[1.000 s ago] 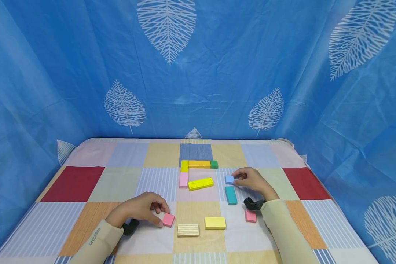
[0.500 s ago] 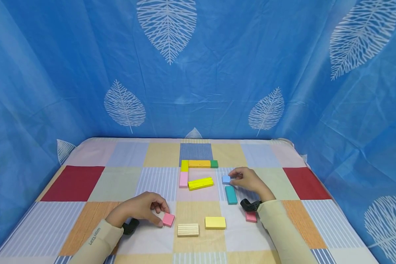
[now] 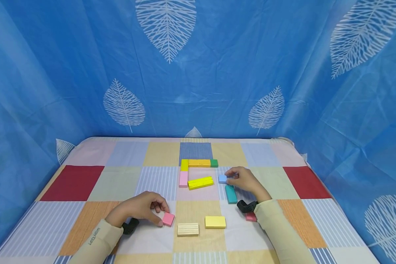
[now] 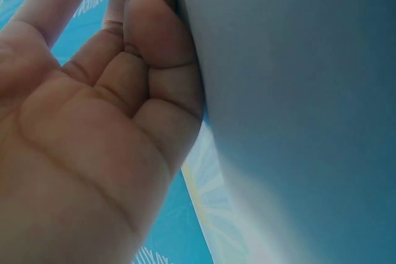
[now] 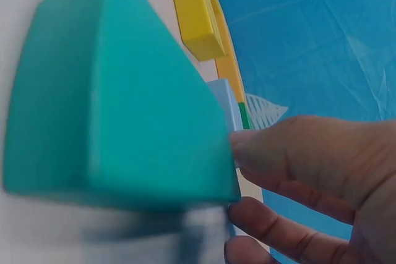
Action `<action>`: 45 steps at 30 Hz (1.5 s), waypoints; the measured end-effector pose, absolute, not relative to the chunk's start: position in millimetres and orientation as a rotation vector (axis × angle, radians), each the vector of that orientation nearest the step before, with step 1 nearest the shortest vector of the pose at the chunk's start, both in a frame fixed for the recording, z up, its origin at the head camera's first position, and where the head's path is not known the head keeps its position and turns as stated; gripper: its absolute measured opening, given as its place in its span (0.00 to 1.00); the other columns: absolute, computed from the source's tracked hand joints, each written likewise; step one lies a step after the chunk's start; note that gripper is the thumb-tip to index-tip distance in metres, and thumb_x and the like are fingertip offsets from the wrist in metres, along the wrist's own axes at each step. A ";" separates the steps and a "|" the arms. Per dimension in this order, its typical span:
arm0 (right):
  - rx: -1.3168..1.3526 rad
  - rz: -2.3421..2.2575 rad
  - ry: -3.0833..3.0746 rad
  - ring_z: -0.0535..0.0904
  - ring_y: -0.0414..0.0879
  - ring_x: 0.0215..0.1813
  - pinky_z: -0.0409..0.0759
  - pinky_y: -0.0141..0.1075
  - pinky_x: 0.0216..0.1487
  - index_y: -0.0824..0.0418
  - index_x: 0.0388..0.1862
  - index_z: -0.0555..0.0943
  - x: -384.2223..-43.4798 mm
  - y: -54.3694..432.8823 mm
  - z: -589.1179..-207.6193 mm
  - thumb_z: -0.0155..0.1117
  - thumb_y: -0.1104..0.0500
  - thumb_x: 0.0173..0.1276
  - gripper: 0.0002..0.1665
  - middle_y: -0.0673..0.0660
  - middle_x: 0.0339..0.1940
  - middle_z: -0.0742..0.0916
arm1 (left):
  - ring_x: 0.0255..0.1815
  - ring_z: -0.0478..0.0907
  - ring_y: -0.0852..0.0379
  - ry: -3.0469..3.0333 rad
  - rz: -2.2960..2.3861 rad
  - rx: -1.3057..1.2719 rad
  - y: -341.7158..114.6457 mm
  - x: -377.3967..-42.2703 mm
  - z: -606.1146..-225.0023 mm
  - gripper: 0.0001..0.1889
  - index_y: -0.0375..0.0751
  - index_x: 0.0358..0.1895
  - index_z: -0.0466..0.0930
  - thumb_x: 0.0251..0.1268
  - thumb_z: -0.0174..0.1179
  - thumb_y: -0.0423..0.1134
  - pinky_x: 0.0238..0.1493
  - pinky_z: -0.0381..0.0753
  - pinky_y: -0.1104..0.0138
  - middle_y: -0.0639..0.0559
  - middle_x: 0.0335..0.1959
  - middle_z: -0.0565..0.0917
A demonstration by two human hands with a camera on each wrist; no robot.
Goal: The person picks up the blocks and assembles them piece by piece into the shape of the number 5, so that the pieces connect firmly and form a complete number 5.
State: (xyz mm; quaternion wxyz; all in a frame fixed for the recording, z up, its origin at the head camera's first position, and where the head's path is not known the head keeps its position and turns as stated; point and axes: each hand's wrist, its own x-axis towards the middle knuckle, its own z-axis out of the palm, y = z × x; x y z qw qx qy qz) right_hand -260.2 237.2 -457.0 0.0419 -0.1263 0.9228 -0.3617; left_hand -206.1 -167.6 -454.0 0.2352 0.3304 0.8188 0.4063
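Note:
My right hand (image 3: 245, 179) pinches a small light blue block (image 3: 222, 178) at its right side, just beyond a teal block (image 3: 231, 194) on the table. In the right wrist view the teal block (image 5: 124, 103) looms large and partly covers the light blue block (image 5: 226, 100) by the thumb. On the near left, my left hand (image 3: 142, 208) holds a square pink block (image 3: 168, 219) between thumb and fingers, flat on the cloth. From the left wrist, the left hand (image 4: 105, 109) shows curled fingers, and the pink block is hidden.
At the back, a yellow-green block (image 3: 184, 165), an orange block (image 3: 199, 163), a green block (image 3: 214, 163) and a light pink block (image 3: 183, 179) form a corner. A bright yellow block (image 3: 200, 183) lies slanted inside. Nearer are a striped wooden block (image 3: 188, 229), a pale yellow block (image 3: 215, 222) and another pink block (image 3: 251, 217).
The right hand has slid the light blue block a little to the left, and its wrist now covers more of the right pink block. The left hand and its block have stayed put.

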 end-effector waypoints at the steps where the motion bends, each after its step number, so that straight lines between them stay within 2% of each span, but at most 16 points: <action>1: -0.374 -1.101 2.828 0.74 0.48 0.39 0.75 0.42 0.44 0.66 0.51 0.90 -260.5 236.0 -457.5 0.74 0.65 0.70 0.12 0.60 0.46 0.89 | 0.35 0.73 0.65 2.243 1.118 0.907 -167.5 -205.6 -453.3 0.13 0.42 0.42 0.90 0.55 0.82 0.32 0.38 0.74 0.71 0.61 0.33 0.82; 10: -0.345 -1.082 2.817 0.74 0.49 0.39 0.75 0.42 0.45 0.66 0.51 0.90 -259.2 228.0 -456.8 0.73 0.65 0.71 0.12 0.59 0.48 0.89 | 0.35 0.73 0.65 2.235 1.129 0.894 -167.4 -205.4 -453.6 0.13 0.42 0.42 0.90 0.55 0.82 0.32 0.38 0.74 0.71 0.62 0.34 0.82; 21: -0.357 -1.065 2.791 0.71 0.49 0.36 0.72 0.40 0.40 0.66 0.51 0.90 -259.4 222.9 -455.1 0.74 0.65 0.70 0.12 0.56 0.40 0.86 | 0.35 0.73 0.66 2.245 1.125 0.890 -166.9 -206.0 -454.0 0.13 0.42 0.42 0.90 0.54 0.83 0.32 0.39 0.74 0.71 0.62 0.34 0.83; 34: -0.393 -1.055 2.773 0.71 0.49 0.35 0.71 0.41 0.40 0.65 0.51 0.89 -259.5 223.2 -455.5 0.75 0.64 0.70 0.11 0.57 0.44 0.88 | 0.34 0.72 0.66 2.249 1.122 0.905 -166.7 -206.9 -454.6 0.13 0.42 0.42 0.90 0.54 0.83 0.32 0.37 0.73 0.71 0.62 0.32 0.81; 45: -0.458 -1.024 2.767 0.72 0.50 0.40 0.75 0.41 0.43 0.65 0.51 0.89 -257.8 222.6 -452.6 0.76 0.63 0.70 0.13 0.59 0.48 0.88 | 0.34 0.72 0.66 2.241 1.145 0.906 -166.5 -204.8 -454.2 0.14 0.40 0.42 0.90 0.53 0.83 0.31 0.37 0.73 0.71 0.62 0.33 0.81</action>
